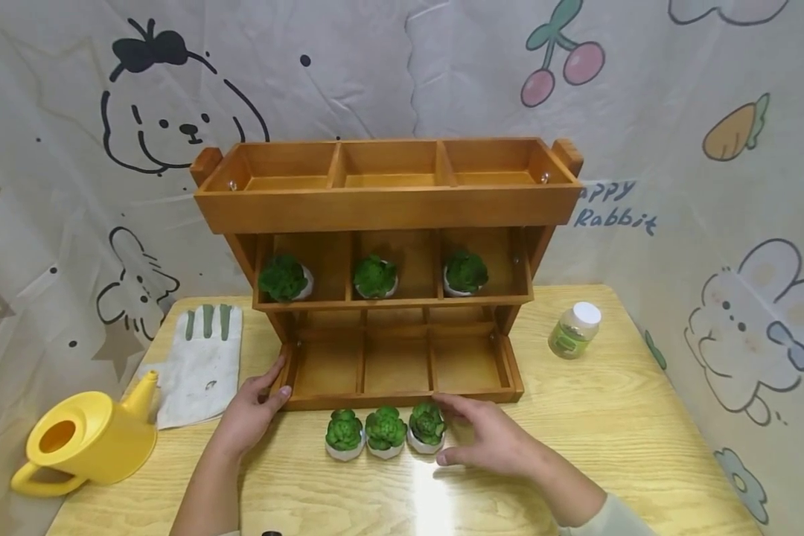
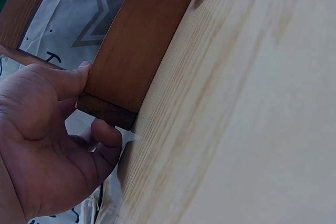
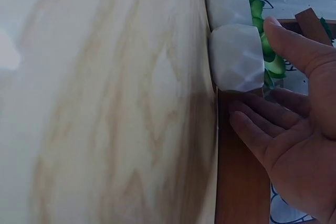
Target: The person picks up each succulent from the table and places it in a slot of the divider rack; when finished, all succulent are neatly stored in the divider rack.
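Note:
A three-tier wooden shelf [image 1: 388, 211] stands on the table. My left hand [image 1: 249, 411] holds its lowest tier at the front left corner; the left wrist view shows the thumb on the upper edge of the front board [image 2: 137, 40] and the other fingers bent by its end. Three green potted plants in white faceted pots stand in a row before the shelf: a left one [image 1: 345, 432], a middle one [image 1: 385, 430] and a right one [image 1: 427, 426]. Beside the right plant is my right hand [image 1: 492, 439], thumb and fingers spread apart, not gripping its white pot [image 3: 236, 59].
Three similar plants sit in the middle tier, including one [image 1: 465, 272] at right. A yellow watering can [image 1: 97, 439] and a pale glove [image 1: 204, 365] lie at left. A white-lidded jar [image 1: 575, 330] stands right of the shelf. A patterned cloth [image 1: 375, 67] hangs behind.

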Available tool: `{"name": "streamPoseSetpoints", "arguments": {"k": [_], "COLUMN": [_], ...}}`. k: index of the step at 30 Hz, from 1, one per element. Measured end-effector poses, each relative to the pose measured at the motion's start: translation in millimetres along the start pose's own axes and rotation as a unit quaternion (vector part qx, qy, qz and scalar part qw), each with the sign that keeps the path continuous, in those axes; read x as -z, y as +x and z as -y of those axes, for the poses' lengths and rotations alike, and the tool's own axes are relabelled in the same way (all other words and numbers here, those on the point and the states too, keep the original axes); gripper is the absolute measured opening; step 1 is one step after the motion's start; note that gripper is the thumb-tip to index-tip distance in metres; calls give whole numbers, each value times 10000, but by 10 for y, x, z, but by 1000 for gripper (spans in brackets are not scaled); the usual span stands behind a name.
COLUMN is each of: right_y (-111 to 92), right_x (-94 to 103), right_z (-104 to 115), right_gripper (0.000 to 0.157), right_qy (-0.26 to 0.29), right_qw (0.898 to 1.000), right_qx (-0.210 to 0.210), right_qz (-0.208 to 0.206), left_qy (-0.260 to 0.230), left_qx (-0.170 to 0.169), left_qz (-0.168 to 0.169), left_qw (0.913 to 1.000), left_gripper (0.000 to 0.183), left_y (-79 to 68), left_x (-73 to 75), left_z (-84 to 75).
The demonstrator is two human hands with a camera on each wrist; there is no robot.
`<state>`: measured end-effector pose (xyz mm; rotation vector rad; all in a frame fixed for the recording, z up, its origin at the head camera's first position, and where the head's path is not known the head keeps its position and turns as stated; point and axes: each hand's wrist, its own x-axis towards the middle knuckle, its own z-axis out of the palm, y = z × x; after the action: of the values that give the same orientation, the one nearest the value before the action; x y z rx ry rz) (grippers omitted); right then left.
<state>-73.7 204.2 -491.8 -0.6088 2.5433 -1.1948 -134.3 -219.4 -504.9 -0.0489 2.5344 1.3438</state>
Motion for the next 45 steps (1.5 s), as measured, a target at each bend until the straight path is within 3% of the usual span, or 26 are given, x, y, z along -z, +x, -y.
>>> {"name": "streamPoseSetpoints", "arguments": {"k": [9,18,31,45], "right_y": [23,74,166,99], "right_x": [-35,-85,-140,-65], "right_z": [13,29,63,107], "right_gripper": [97,98,90,87], "right_qy": [-185,-384,-576,-452], "right_qw": [9996,9992,9982,9987], "right_qx": [-149,43,134,154], "right_qz": [131,65,12,-186], "left_qy": [-54,-59,-72,-83], "left_qx": [18,14,-39,-66], "left_qz": [15,24,-65,-55], "left_qw": [10000,10000,9999,9999], "left_gripper": [67,67,66,66], "left_y": [-8,7,10,-9], "left_x": [-17,-20,-14,-8], "left_z": [6,-6,9,14]}}
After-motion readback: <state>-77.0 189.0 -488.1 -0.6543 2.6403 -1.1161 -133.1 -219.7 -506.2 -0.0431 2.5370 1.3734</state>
